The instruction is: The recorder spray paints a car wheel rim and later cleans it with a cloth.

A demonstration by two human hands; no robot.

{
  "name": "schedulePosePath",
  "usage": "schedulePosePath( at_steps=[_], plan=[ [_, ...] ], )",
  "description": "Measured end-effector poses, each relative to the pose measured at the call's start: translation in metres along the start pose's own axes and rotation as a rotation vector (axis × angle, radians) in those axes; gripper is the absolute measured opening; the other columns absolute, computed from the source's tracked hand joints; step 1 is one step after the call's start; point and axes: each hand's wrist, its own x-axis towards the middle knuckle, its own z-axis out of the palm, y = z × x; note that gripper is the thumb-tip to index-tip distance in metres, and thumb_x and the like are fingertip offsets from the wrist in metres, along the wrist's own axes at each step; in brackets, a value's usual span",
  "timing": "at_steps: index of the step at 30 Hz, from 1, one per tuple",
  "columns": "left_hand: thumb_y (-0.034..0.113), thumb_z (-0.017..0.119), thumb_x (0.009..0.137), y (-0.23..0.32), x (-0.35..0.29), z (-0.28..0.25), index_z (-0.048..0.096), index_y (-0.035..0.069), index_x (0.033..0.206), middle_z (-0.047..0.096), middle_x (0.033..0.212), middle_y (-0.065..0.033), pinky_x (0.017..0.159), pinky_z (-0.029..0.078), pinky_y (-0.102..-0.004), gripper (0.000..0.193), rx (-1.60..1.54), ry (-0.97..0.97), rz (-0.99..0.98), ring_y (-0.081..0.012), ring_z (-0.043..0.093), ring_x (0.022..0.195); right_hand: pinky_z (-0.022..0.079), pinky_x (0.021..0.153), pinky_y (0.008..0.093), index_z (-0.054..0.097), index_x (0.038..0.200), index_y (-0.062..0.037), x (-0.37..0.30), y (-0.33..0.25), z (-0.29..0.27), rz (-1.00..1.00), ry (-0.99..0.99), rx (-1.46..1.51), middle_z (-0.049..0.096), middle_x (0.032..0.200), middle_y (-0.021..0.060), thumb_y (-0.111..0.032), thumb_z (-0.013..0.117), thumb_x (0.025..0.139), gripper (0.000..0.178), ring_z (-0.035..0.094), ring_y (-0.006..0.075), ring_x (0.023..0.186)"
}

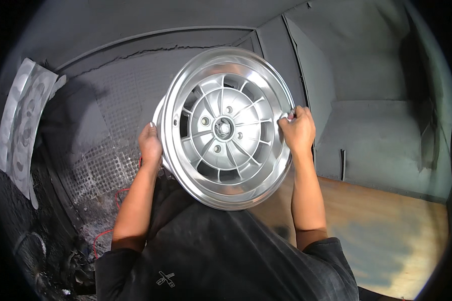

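Note:
A silver alloy wheel rim (240,108), with no tyre on it, faces me, upright or slightly tilted. It has a polished outer lip, a spoked centre and several bolt holes around the hub. My left hand (150,144) grips the rim's left edge, fingers closed behind it. At the right edge of the lip, my right hand (299,128) is closed in a pinch against the metal. A small whitish bit shows at its fingertips, too small to name. What supports the wheel from below is hidden behind it and my dark shirt.
A pale, curved panel with swirl marks (27,115) stands at the left. Below it lies dark, cluttered material with a red cable (103,234). A perforated, dusty surface (105,170) lies behind the wheel. Grey sheeted walls (369,130) and a wooden board (386,226) are at the right.

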Motion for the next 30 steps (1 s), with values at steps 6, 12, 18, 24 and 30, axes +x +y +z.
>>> schedulePosePath(
  at_steps=[6, 12, 18, 24, 30],
  plan=[
    [0.019, 0.044, 0.114, 0.001, 0.001, 0.0, 0.066, -0.009, 0.125, 0.073, 0.109, -0.0135, 0.085, 0.054, -0.0315, 0.038, -0.067, -0.011, 0.0, -0.0176, 0.069, 0.094, 0.052, 0.075, 0.0498, 0.061, 0.083, -0.0049, 0.015, -0.005, 0.005, -0.061, 0.037, 0.0, 0.061, 0.092, 0.0123, -0.016, 0.073, 0.077, 0.018, 0.064, 0.0382, 0.086],
    [0.021, 0.046, 0.114, -0.006, 0.008, -0.006, 0.069, -0.007, 0.121, 0.073, 0.104, -0.0109, 0.08, 0.055, -0.0319, 0.037, -0.02, 0.034, -0.02, -0.0171, 0.069, 0.088, 0.052, 0.073, 0.0494, 0.06, 0.081, -0.0044, -0.021, 0.005, -0.006, 0.058, -0.019, 0.001, 0.061, 0.091, 0.0122, -0.013, 0.073, 0.075, 0.017, 0.064, 0.0374, 0.085],
    [0.022, 0.047, 0.114, -0.008, -0.006, -0.001, 0.07, -0.005, 0.116, 0.074, 0.099, -0.0096, 0.077, 0.055, -0.0315, 0.035, 0.01, 0.01, 0.039, -0.0156, 0.069, 0.084, 0.052, 0.075, 0.0496, 0.061, 0.082, -0.0063, 0.013, -0.008, 0.0, 0.042, 0.01, 0.004, 0.061, 0.093, 0.0116, -0.015, 0.073, 0.075, 0.017, 0.065, 0.0378, 0.087],
    [0.024, 0.048, 0.114, -0.006, -0.013, 0.002, 0.07, -0.002, 0.114, 0.074, 0.099, -0.0082, 0.078, 0.055, -0.0311, 0.035, -0.02, 0.044, 0.041, -0.0144, 0.068, 0.086, 0.053, 0.077, 0.0496, 0.062, 0.085, -0.0065, -0.012, 0.003, -0.005, 0.097, -0.011, 0.009, 0.061, 0.097, 0.0113, -0.015, 0.074, 0.076, 0.017, 0.066, 0.0368, 0.089],
    [0.022, 0.056, 0.111, -0.001, -0.01, 0.004, 0.071, -0.002, 0.114, 0.075, 0.1, -0.0092, 0.077, 0.057, -0.0308, 0.029, -0.089, -0.029, 0.002, -0.0159, 0.07, 0.086, 0.053, 0.076, 0.0497, 0.061, 0.083, -0.0056, -0.001, -0.005, -0.006, 0.065, -0.034, -0.018, 0.061, 0.093, 0.0111, -0.012, 0.074, 0.076, 0.016, 0.065, 0.0356, 0.09]
  ],
)
